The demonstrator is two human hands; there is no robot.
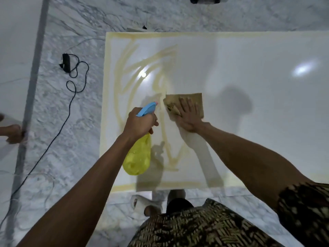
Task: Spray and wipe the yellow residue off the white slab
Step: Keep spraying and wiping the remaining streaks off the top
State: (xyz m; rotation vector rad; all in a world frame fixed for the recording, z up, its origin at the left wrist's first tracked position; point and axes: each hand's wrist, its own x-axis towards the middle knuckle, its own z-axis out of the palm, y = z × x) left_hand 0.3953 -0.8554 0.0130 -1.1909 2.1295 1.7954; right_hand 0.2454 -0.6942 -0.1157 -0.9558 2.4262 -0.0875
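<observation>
A glossy white slab [249,122] lies flat on the floor in front of me. Yellow residue [124,68] streaks its left half and runs along its far, left and near edges; the right half looks clean. My left hand [140,122] grips a yellow spray bottle [138,157] with a blue nozzle, held above the slab's left part with the nozzle pointing away from me. My right hand [188,115] lies flat, fingers spread, pressing a stained brown cloth [185,102] onto the slab near its middle, just right of the nozzle.
The slab rests on a grey marbled floor [71,122]. A black adapter [66,62] with a looping cable lies to the left. Another person's hand [12,133] shows at the left edge. My feet, one in a white slipper [142,202], stand at the slab's near edge.
</observation>
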